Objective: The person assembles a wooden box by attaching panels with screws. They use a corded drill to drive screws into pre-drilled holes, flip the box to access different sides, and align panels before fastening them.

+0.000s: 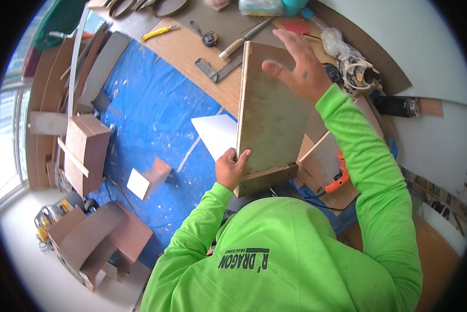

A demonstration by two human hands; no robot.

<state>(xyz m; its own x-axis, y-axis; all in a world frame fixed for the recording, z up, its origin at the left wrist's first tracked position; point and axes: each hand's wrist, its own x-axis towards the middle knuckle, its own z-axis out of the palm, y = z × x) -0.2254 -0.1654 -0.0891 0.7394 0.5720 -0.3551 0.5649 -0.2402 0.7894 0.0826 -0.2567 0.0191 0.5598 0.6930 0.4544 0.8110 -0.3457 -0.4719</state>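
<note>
A wooden panel assembly [272, 112] stands tilted in front of my body, with a light plywood edge along its left side and a narrower board [267, 177] joined across its near end. My left hand [232, 169] grips the assembly's left edge near that end, thumb lying on the broad face. Over the far right corner, my right hand [301, 70] is open, fingers stretched and thumb apart. Whether its palm touches the panel I cannot tell. Beyond my left hand, a white-faced sheet [216, 134] shows partly behind the assembly.
On the workbench [176, 60] lie a yellow cutter [159, 33], a tape measure [209, 38], a try square [215, 71] and a wooden-handled tool [236, 46]. An orange power tool [339, 177] rests at right. Wooden boxes [88, 151] stand left around the blue tarp [140, 104].
</note>
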